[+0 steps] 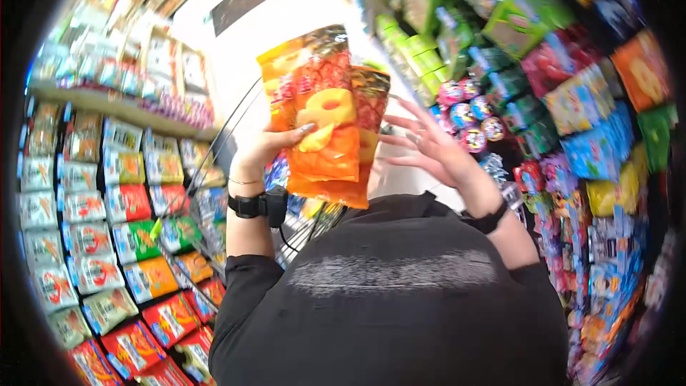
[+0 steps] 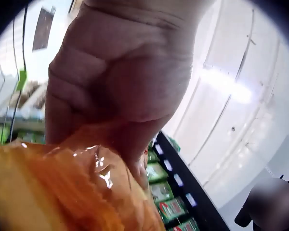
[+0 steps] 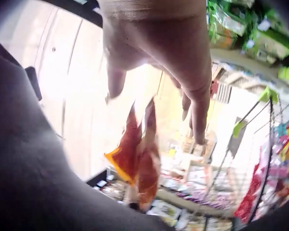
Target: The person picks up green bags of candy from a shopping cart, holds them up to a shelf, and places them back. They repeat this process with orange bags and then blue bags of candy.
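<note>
My left hand grips two glossy orange snack bags in the head view, its thumb lying across the front one. A picture of yellow ring-shaped food marks this front bag; the rear bag shows past its right edge. Close to the right side of the bags, my right hand has its fingers spread and holds nothing. Orange wrapper fills the lower part of the left wrist view, below the palm. In the right wrist view the two bags appear edge-on, apart from the fingertips.
Shelves of flat packets line the left side. Bags and round packs hang or stand along the right shelves. A wire cart with goods stands below the hands. Another person is in the left wrist view.
</note>
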A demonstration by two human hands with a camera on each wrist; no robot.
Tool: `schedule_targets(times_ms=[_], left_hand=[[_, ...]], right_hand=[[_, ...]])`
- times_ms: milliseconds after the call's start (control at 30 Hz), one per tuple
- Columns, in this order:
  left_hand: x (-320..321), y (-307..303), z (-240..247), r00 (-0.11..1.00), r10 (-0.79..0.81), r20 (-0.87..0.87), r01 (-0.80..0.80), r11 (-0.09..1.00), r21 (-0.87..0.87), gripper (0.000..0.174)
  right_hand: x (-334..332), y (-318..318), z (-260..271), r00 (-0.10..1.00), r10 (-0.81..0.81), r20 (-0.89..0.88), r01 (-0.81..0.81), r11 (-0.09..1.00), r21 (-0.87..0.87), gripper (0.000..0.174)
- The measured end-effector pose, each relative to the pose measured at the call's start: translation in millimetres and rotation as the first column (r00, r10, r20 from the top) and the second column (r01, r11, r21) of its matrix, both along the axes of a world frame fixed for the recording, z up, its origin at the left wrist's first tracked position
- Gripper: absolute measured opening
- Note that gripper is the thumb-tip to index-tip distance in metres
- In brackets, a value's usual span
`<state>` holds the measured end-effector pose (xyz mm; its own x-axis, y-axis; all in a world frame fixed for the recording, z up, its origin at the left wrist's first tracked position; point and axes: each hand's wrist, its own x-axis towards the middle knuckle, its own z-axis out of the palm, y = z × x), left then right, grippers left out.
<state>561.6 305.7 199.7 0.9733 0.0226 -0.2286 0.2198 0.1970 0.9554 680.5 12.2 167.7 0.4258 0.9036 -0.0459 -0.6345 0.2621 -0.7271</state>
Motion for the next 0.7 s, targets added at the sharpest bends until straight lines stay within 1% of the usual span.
schedule_targets(times_ms=[33,67,100,133,200,233,267,300,333,367,400,433,467,500,533,600,633,667,700], left_hand=[[24,-36,6,0.999,-0.035,0.004,0.035,0.996,0.08,0.045],[45,-72,12,0.998,-0.066,0.007,0.064,0.986,0.156,0.046],[61,-107,27,0.987,-0.157,0.016,0.151,0.968,0.2,0.048],[77,-129,22,0.975,-0.214,-0.053,0.22,0.947,0.236,0.047],[97,-176,16,0.958,-0.266,-0.109,0.286,0.91,0.298,0.051],[104,-201,11,0.951,-0.292,-0.106,0.31,0.905,0.291,0.051],[110,-227,4,0.964,-0.263,0.041,0.248,0.942,0.225,0.053],[114,-250,0,0.96,-0.214,0.181,0.189,0.971,0.146,0.054],[117,-265,-2,0.957,-0.228,0.18,0.205,0.969,0.138,0.054],[120,-280,-3,0.942,-0.334,0.043,0.337,0.937,-0.089,0.054],[123,-294,-4,0.886,-0.458,-0.07,0.414,0.851,-0.323,0.054],[124,-309,-4,0.868,-0.491,-0.076,0.426,0.815,-0.393,0.051],[126,-321,-3,0.861,-0.502,-0.08,0.436,0.81,-0.393,0.051],[129,-333,-2,0.857,-0.509,-0.081,0.445,0.809,-0.383,0.051],[132,-344,-2,0.853,-0.516,-0.079,0.455,0.809,-0.373,0.05],[137,-365,-4,0.846,-0.531,-0.047,0.475,0.79,-0.387,0.049],[139,-374,-3,0.846,-0.532,-0.041,0.484,0.798,-0.359,0.048],[143,-387,-4,0.842,-0.538,-0.032,0.499,0.801,-0.331,0.047],[146,-391,-6,0.839,-0.544,-0.029,0.505,0.796,-0.333,0.047]], right_hand=[[2,-6,0,0.991,0.029,-0.134,-0.006,0.985,0.17,0.077],[3,-17,9,0.976,0.02,-0.219,0.029,0.975,0.22,0.069],[4,-27,16,0.971,-0.183,-0.156,0.202,0.972,0.116,0.065],[6,-43,19,0.925,-0.372,-0.081,0.375,0.927,0.023,0.061],[23,-86,10,0.89,-0.44,-0.12,0.441,0.897,-0.015,0.046],[24,-108,15,0.828,-0.538,-0.155,0.54,0.841,-0.032,0.043],[26,-128,15,0.816,-0.558,-0.15,0.559,0.828,-0.039,0.043],[27,-147,14,0.782,-0.605,-0.148,0.612,0.791,-0.002,0.043],[27,-163,12,0.747,-0.648,-0.148,0.659,0.751,0.034,0.042],[29,-178,8,0.733,-0.663,-0.153,0.675,0.736,0.041,0.042],[29,-193,7,0.723,-0.673,-0.156,0.685,0.728,0.037,0.042],[28,-208,7,0.703,-0.707,-0.071,0.711,0.703,0.035,0.043],[28,-222,6,0.676,-0.737,0.015,0.736,0.676,0.037,0.044],[29,-237,5,0.684,-0.729,0.028,0.726,0.684,0.072,0.049],[29,-249,5,0.674,-0.738,0.03,0.735,0.674,0.072,0.049],[28,-270,9,0.658,-0.748,0.086,0.737,0.663,0.131,0.054],[26,-281,13,0.655,-0.747,0.114,0.74,0.664,0.104,0.061],[26,-294,12,0.641,-0.758,0.12,0.752,0.652,0.103,0.061],[27,-298,10,0.584,-0.79,0.184,0.791,0.605,0.087,0.062]])
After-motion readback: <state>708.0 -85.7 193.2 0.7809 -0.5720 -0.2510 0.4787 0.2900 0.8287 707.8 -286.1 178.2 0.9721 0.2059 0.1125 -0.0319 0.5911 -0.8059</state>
